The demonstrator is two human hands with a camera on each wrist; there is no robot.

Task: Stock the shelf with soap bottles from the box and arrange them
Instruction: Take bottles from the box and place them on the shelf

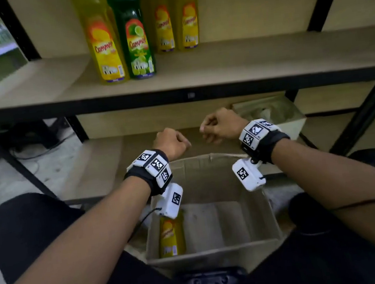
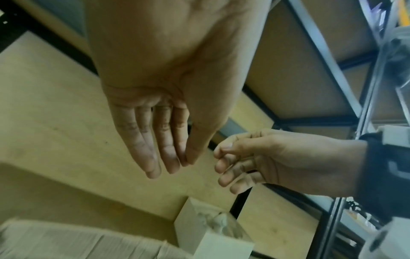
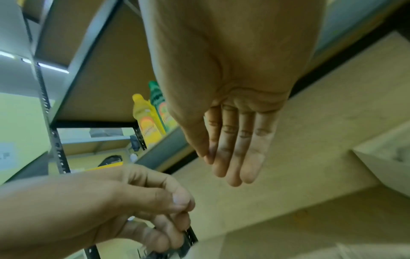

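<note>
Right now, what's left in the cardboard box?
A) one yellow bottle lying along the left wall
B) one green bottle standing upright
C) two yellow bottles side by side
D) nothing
A: the head view shows a single yellow soap bottle lying against the left wall of the cardboard box, while the green bottle stands on the shelf above and both hands, left and right, hold nothing.
</note>
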